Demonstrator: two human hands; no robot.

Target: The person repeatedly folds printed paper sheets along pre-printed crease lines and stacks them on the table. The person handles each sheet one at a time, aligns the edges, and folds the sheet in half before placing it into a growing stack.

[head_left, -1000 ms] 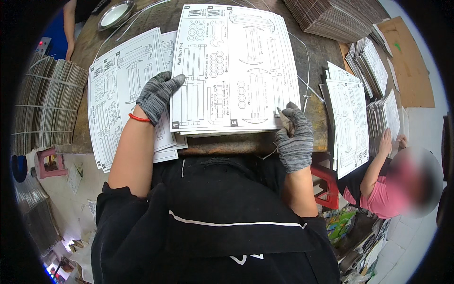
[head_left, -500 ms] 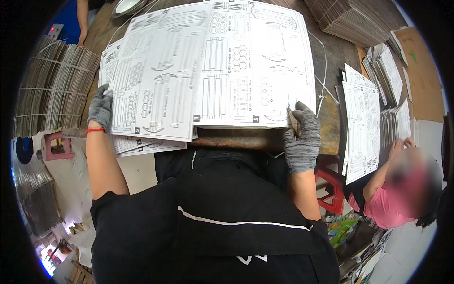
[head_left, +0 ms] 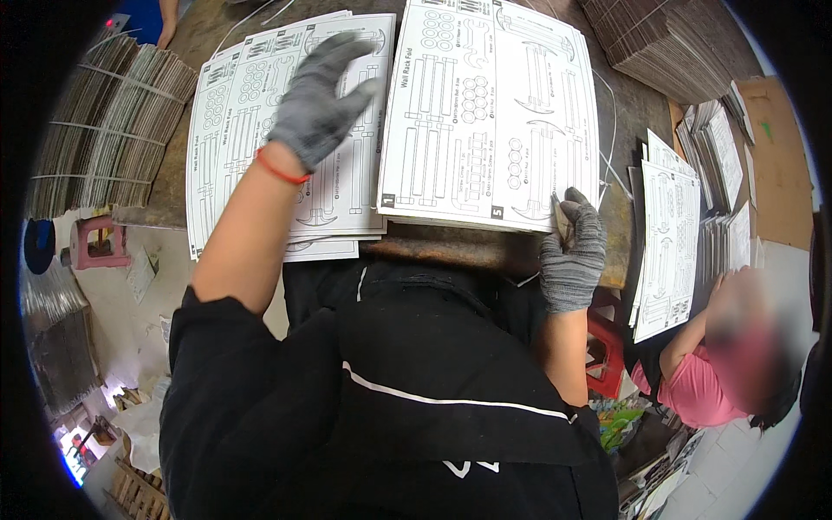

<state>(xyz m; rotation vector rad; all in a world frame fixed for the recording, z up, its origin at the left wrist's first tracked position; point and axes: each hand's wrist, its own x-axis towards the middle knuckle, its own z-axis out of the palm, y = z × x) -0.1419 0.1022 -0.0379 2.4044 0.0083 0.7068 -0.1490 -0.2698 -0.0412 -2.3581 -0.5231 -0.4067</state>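
A thick stack of white printed sheets (head_left: 520,113) with line drawings of hardware lies on the table in front of me. Over a looser pile of similar sheets (head_left: 217,165) to its left, my left hand (head_left: 321,104) hovers in a grey knit glove, fingers stretched and thumb apart, holding nothing. My right hand (head_left: 576,256), gloved too, is at the stack's near right corner. Pinched between its thumb and fingers is a small brownish pointed piece (head_left: 563,227), its tip at the top sheet's edge; most of it is hidden by the glove.
Strapped bundles of cardboard (head_left: 117,126) stand at the left, and another tall stack (head_left: 663,39) at the far right. More printed sheets (head_left: 667,243) lie to the right, where a person in pink (head_left: 693,390) works. A red stool (head_left: 604,355) is beside the table (head_left: 620,247).
My left hand has let go of a sheet, which now lies on the left pile, and has lifted rightward toward the main stack. My right hand stays at the stack's corner.
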